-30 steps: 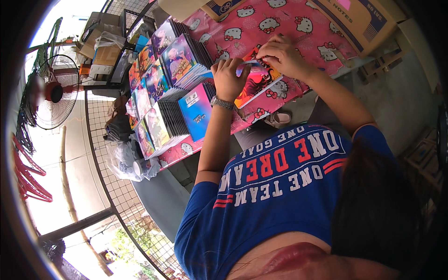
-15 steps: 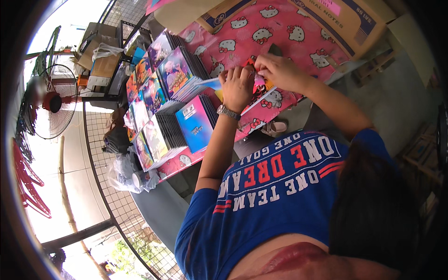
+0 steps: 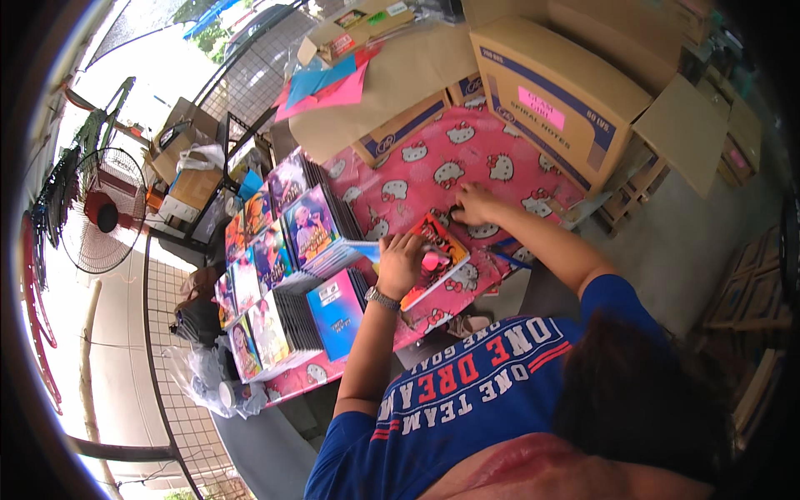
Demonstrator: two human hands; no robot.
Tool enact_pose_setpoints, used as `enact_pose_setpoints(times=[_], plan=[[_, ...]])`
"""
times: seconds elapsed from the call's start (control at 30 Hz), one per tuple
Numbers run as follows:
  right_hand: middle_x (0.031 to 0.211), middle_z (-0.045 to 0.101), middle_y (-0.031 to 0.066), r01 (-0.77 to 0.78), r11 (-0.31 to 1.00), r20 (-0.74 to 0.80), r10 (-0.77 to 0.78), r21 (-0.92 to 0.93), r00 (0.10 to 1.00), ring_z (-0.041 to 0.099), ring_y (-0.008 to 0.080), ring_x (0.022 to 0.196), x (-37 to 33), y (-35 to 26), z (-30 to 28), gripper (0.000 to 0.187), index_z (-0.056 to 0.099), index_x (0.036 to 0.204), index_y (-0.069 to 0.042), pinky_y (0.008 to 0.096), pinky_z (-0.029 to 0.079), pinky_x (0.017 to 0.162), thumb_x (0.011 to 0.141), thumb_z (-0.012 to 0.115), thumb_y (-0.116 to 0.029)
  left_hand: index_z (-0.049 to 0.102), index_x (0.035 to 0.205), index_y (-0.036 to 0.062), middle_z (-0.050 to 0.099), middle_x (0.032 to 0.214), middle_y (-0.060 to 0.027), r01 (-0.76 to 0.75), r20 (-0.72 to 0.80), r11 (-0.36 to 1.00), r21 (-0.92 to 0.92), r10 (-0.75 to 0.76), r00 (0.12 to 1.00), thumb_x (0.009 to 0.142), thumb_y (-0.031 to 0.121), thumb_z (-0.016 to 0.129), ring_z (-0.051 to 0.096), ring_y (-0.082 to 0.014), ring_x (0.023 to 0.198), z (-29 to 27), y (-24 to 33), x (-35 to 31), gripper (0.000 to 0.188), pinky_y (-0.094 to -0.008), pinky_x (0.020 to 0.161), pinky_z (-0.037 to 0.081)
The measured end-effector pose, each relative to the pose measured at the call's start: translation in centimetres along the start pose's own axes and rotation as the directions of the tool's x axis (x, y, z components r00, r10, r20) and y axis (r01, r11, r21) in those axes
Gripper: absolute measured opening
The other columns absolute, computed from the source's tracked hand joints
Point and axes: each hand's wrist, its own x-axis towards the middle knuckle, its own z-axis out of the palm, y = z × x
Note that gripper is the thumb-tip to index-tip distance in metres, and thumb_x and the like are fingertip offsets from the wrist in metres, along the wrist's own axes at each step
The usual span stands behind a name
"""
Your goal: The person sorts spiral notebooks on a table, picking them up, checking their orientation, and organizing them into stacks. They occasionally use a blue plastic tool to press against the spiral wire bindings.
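Observation:
A spiral notebook with a red, orange and yellow cover lies at the table's near edge, with a bright pink patch on it. My left hand, with a metal watch on its wrist, is closed over the notebook's left side; a thin blue edge sticks out left of the fingers. Just beyond the notebook, my right hand rests low over the table with bent fingers. Something small and dark shows at its fingertips, too hidden to name. Stacked spiral notebooks with colourful covers stand in rows to the left, beside a blue-and-pink one.
A pink patterned cloth covers the table. Large cardboard boxes stand at the back and right. Pink and blue sheets lie on cardboard at the back left. A fan and a plastic bag are farther left.
My right hand has left the notebook beside my left hand and moved away from it onto the cloth. More of the red cover shows. The view has shifted, bringing in more boxes.

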Motion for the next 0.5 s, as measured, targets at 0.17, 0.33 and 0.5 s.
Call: enact_pose_setpoints(times=[0.17,0.33,0.5], plan=[[0.148,0.031,0.0293,0.094,0.976,-0.054,-0.106,-0.196,0.993,0.034,0.0464,0.135,1.1,3.0,3.4,0.068,0.053,0.124,0.004,0.0487,0.035,0.111,0.075,0.075,-0.037,0.063,0.107,0.0189,0.058,0.118,0.0004,0.239,-0.135,0.953,0.184,-0.216,0.967,0.085,0.036,0.067,0.039,-0.0294,0.133,0.2,1.1,-1.5,0.028,-0.0768,0.101,0.009],[0.14,0.043,0.0266,0.053,0.998,-0.103,-0.048,0.038,0.993,0.044,0.0417,0.127,0.9,2.7,2.1,0.052,0.061,0.107,0.002,0.0456,0.042,0.104,0.073,0.075,-0.034,0.061,0.104,0.015,0.05,0.128,-0.0033,0.387,-0.132,0.916,0.106,-0.373,0.918,0.076,0.039,0.076,0.027,-0.0387,0.138,2.4,0.2,-2.8,0.04,-0.0803,0.099,0.007],[0.125,0.057,0.0187,0.05,0.944,-0.03,-0.043,0.327,0.999,0.052,0.0311,0.121,1.2,2.7,0.6,0.047,0.065,0.108,-0.001,0.0429,0.044,0.098,0.073,0.073,-0.031,0.062,0.1,0.0124,0.053,0.113,-0.0061,0.373,-0.14,0.926,0.064,-0.362,0.922,0.074,0.042,0.078,0.04,-0.0343,0.125,2.9,2.3,-2.5,0.042,-0.0754,0.1,0.014]])
